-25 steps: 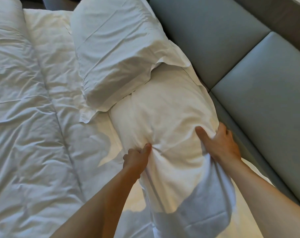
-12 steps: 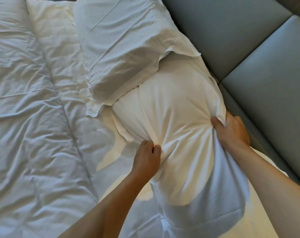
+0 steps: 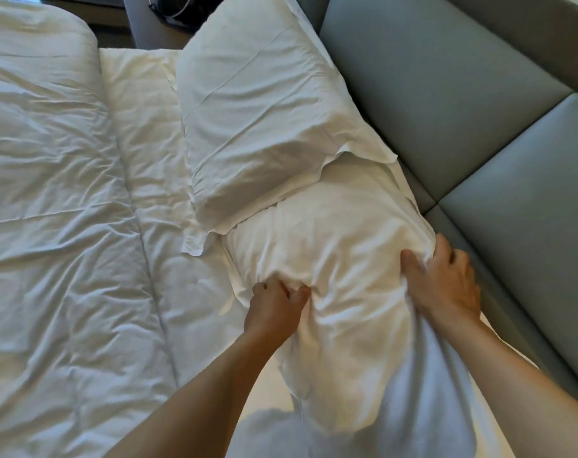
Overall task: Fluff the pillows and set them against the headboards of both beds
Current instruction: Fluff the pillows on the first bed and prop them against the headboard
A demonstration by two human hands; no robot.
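Note:
A white near pillow (image 3: pixel 340 246) lies lengthwise on the bed beside the grey padded headboard (image 3: pixel 446 94). My left hand (image 3: pixel 274 309) is clenched on the fabric at its left edge. My right hand (image 3: pixel 443 279) grips its right edge, close to the headboard. Between the hands the pillow bulges and creases. A second white far pillow (image 3: pixel 264 120) rests farther along the headboard, its flap overlapping the near pillow's far end.
A rumpled white duvet (image 3: pixel 56 226) covers the bed on the left. At the top, a grey bedside surface (image 3: pixel 148 31) holds dark cables. The headboard has a seam between its two padded panels (image 3: pixel 499 153).
Both hands have squeezed inward and shifted along the near pillow, bunching its fabric more. The view has pulled back, showing the bedside surface.

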